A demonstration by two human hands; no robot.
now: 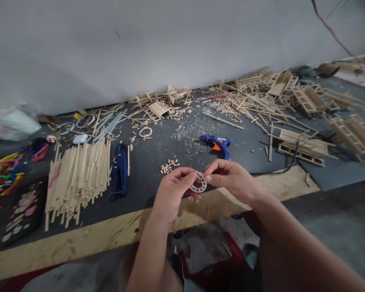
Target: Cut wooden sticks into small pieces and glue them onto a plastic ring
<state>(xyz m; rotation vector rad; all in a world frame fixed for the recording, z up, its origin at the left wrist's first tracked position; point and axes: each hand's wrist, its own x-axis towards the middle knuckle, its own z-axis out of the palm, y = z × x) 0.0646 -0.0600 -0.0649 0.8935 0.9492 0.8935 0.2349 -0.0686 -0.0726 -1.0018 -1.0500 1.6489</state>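
My left hand [174,190] grips a small white ring with holes round it [198,189] by its left side, above the table's front edge. At the ring's upper right, the fingertips of my right hand [231,178] are pinched together; a thin bit of wood seems to show between the two hands, too small to make out fully. Just beyond my left hand lies a little heap of short cut wooden pieces [169,166]. A blue hot glue gun [221,145] with an orange trigger rests on its side beyond my right hand.
Left of my hands are a blue cutter [119,170], a bundle of wooden sticks [79,174] and a phone [26,211]. A ring of wooden pieces [145,132] lies farther back. Small wooden carts [304,142] and loose sticks crowd the right. The glue gun's cord trails right.
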